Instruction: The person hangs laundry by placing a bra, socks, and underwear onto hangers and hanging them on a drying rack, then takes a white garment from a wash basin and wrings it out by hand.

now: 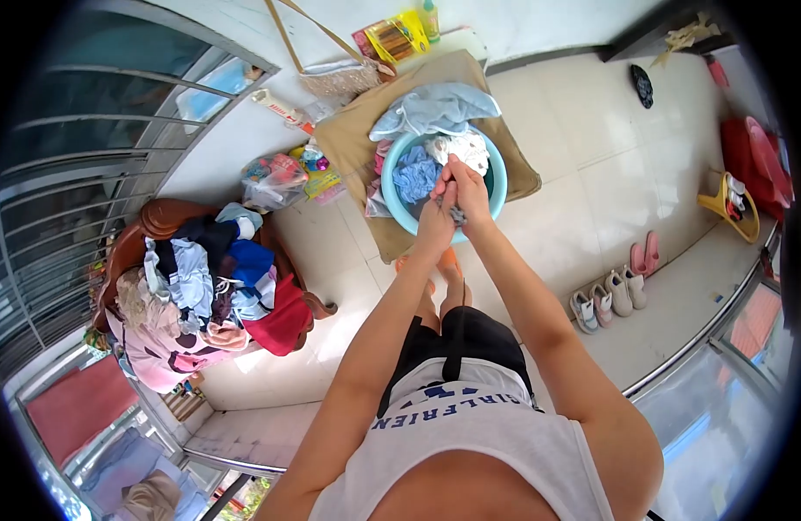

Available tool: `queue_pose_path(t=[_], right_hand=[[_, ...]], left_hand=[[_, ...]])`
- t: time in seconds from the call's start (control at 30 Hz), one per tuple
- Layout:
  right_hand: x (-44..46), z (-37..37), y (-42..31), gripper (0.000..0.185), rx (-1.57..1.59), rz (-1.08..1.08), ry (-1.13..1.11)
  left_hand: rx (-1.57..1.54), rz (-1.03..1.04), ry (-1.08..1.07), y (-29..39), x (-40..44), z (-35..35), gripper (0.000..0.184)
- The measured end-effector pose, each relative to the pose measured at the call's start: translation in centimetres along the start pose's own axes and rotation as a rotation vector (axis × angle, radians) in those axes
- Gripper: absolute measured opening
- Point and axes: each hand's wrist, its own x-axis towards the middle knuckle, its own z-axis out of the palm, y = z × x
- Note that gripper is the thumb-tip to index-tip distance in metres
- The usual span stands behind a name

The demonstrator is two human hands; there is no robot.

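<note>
Both my hands meet over the front of a light blue basin point(497, 187). My left hand point(436, 224) and my right hand point(470, 193) are closed together around a small grey cloth point(457, 214). Beyond them in the basin lie a blue crumpled cloth point(415, 175) and a white patterned cloth point(464, 150). A pale blue-grey garment point(435, 109) is draped at the basin's far edge. The basin rests on a brown cloth-covered stand point(516, 169).
A chair at left holds heaped clothes point(192, 278). Plastic bags point(274, 181) sit near the wall. Several shoes point(620, 293), pink slippers point(645, 253) and a yellow basket point(741, 217) are at right. A black item point(642, 86) lies on the floor.
</note>
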Motion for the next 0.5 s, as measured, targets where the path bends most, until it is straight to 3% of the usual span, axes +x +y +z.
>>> queue_pose_path(t=[0.03, 0.13, 0.2, 0.27, 0.33, 0.4, 0.47, 0.5], right_hand=[[0.1, -0.7, 0.1, 0.033, -0.151, -0.031, -0.081], [-0.8, -0.7, -0.5, 0.042, -0.293, -0.174, -0.112], [-2.7, -0.6, -2.1, 0.052, -0.414, 0.004, -0.139], [-4.9, 1.1, -3.8, 0.053, -0.573, 0.036, -0.242], [-6.3, 2.6, -3.5, 0.054, -0.496, -0.037, -0.375], [-6.7, 4.0, -2.2, 0.06, -0.481, -0.242, -0.435], [-7.9, 6.1, -1.5, 0.058, -0.557, -0.434, -0.378], [-8.1, 7.0, -1.2, 0.053, -0.629, -0.523, -0.363]], left_hand=[[0.115, -0.187, -0.193, 0.8, 0.4, -1.7, 0.043], [0.14, -0.058, -0.121, 4.0, -1.5, -2.3, 0.038], [-0.009, 0.047, -0.226, 4.9, -2.4, -3.5, 0.044], [-0.017, 0.077, -0.21, 5.9, -3.4, -4.5, 0.042], [-0.088, 0.081, -0.16, 7.6, -5.1, -5.0, 0.042], [-0.163, 0.087, -0.104, 8.7, -6.5, -5.8, 0.042], [-0.456, -0.047, -0.129, 9.2, -7.6, -6.5, 0.044], [-0.245, -0.038, -0.075, 9.5, -8.4, -6.3, 0.054]])
